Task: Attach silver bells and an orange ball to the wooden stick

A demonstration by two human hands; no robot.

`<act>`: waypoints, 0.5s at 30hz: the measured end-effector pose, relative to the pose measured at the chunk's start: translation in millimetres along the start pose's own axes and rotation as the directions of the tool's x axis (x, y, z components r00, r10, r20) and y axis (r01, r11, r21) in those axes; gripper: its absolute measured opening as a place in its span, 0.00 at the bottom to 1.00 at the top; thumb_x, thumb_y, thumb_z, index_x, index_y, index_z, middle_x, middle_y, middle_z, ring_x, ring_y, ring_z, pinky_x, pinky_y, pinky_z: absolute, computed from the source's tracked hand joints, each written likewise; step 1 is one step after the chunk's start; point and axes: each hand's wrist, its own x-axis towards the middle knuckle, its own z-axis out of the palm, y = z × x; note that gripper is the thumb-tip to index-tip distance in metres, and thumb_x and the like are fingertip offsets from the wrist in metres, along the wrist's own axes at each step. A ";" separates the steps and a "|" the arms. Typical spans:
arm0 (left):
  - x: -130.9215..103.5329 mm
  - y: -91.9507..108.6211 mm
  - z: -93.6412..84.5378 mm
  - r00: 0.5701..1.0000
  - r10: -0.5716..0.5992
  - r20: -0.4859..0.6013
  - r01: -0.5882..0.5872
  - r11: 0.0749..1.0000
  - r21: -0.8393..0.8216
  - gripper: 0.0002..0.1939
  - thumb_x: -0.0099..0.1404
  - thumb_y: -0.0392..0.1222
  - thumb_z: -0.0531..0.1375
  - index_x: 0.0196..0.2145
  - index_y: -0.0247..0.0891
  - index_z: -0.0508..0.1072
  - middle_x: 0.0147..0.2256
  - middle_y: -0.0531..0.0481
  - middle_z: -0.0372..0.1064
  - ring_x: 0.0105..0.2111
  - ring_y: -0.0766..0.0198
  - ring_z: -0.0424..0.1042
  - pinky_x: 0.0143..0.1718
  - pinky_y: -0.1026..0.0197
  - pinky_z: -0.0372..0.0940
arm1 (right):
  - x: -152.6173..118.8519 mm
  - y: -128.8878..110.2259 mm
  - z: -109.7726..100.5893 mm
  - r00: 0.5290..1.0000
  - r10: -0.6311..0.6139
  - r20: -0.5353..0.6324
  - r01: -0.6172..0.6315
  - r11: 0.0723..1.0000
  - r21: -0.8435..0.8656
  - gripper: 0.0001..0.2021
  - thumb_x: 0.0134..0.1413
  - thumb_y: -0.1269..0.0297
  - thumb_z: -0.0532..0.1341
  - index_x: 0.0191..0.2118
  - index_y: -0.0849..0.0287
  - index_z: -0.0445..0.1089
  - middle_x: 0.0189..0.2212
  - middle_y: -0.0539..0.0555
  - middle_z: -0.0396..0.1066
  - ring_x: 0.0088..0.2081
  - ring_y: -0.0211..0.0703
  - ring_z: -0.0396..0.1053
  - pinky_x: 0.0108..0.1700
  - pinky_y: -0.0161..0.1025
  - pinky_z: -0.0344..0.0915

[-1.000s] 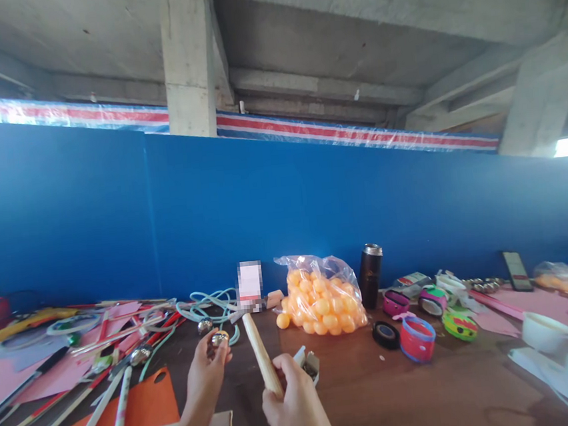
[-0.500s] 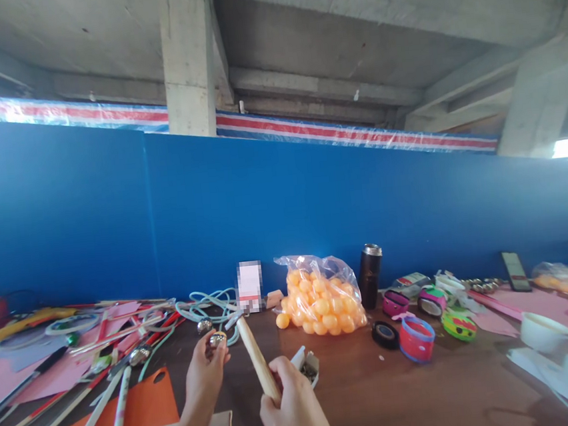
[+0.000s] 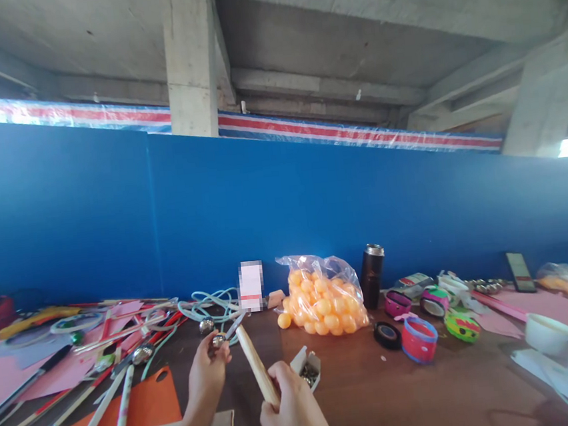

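Note:
My left hand [image 3: 207,371] is closed, its fingertips pinching a shiny silver jingle bell [image 3: 218,340]. Just beyond it is a second silver bell [image 3: 206,325]; whether the two are joined I cannot tell. My right hand [image 3: 294,399] is wrapped round the lower part of a pale wooden stick [image 3: 256,363], which tilts up and to the left. A thin whitish strip [image 3: 233,326] lies between the stick's upper end and the bell; whether it is fixed to either is unclear. Right of the stick stands a small open box [image 3: 308,371] of small metal pieces.
A clear bag of orange balls [image 3: 325,303] and a black flask [image 3: 372,277] stand at the back, before a blue partition [image 3: 262,195]. Pale green cord [image 3: 207,305] and sticks lie left. Black tape [image 3: 387,335], a red-blue band [image 3: 419,339] and a white cup [image 3: 549,333] are right.
The view has shifted slightly, so the things on the table appear a little further right. The small box shows more fully beside my right hand. Both hands keep their hold.

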 end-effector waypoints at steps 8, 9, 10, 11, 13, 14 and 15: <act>-2.8 4.2 -0.8 1.000 -0.016 0.005 0.016 0.998 0.061 0.21 0.52 0.45 0.58 0.43 0.36 0.65 0.32 0.48 0.72 0.28 0.60 0.74 0.32 0.60 0.68 | 1.8 2.4 1.3 1.000 0.000 -0.012 0.001 1.000 0.002 0.16 0.32 0.81 0.51 0.31 0.58 0.60 0.26 0.50 0.64 0.30 0.42 0.64 0.33 0.35 0.59; -2.3 3.4 -0.6 1.000 -0.015 0.004 0.015 0.999 0.046 0.21 0.51 0.45 0.58 0.43 0.36 0.65 0.32 0.47 0.72 0.28 0.60 0.74 0.33 0.60 0.68 | 2.0 2.8 1.5 1.000 -0.005 -0.003 0.005 1.000 -0.001 0.15 0.31 0.81 0.51 0.30 0.58 0.60 0.26 0.50 0.64 0.30 0.42 0.64 0.32 0.35 0.59; -1.7 2.3 -0.4 1.000 -0.013 0.005 0.013 1.000 0.027 0.21 0.51 0.45 0.59 0.43 0.36 0.65 0.32 0.47 0.72 0.29 0.59 0.74 0.33 0.59 0.68 | 2.2 3.0 1.6 1.000 -0.002 0.000 0.002 1.000 -0.002 0.15 0.32 0.81 0.51 0.30 0.57 0.59 0.26 0.50 0.63 0.30 0.42 0.64 0.32 0.34 0.59; -1.0 1.1 -0.2 1.000 -0.010 0.010 0.010 1.000 0.012 0.21 0.51 0.45 0.59 0.43 0.36 0.65 0.32 0.47 0.72 0.30 0.59 0.74 0.33 0.59 0.69 | 2.2 3.0 1.5 1.000 0.006 -0.004 -0.007 1.000 -0.003 0.15 0.32 0.81 0.51 0.31 0.57 0.59 0.26 0.50 0.63 0.29 0.42 0.64 0.32 0.35 0.59; 0.2 -0.8 0.1 1.000 0.002 0.018 -0.002 1.000 0.010 0.21 0.50 0.45 0.59 0.42 0.36 0.66 0.32 0.47 0.71 0.30 0.59 0.74 0.32 0.60 0.69 | 2.0 2.5 1.3 1.000 0.023 -0.017 -0.023 1.000 -0.002 0.15 0.33 0.81 0.51 0.31 0.57 0.59 0.25 0.49 0.63 0.29 0.42 0.64 0.33 0.35 0.59; 0.5 -1.6 0.1 1.000 0.008 0.021 -0.008 1.000 0.017 0.21 0.50 0.45 0.59 0.42 0.36 0.66 0.32 0.47 0.71 0.30 0.59 0.74 0.32 0.60 0.69 | 1.8 2.2 1.3 1.000 0.025 -0.018 -0.025 1.000 -0.001 0.15 0.33 0.81 0.51 0.31 0.57 0.58 0.25 0.49 0.63 0.28 0.41 0.64 0.33 0.35 0.58; 0.7 -2.0 0.2 1.000 0.010 0.019 -0.011 1.000 0.023 0.21 0.50 0.45 0.59 0.42 0.36 0.66 0.32 0.47 0.71 0.29 0.59 0.74 0.32 0.60 0.69 | 1.6 2.1 1.3 1.000 0.024 -0.015 -0.024 1.000 -0.001 0.15 0.32 0.81 0.51 0.31 0.57 0.58 0.25 0.49 0.63 0.28 0.41 0.64 0.32 0.35 0.58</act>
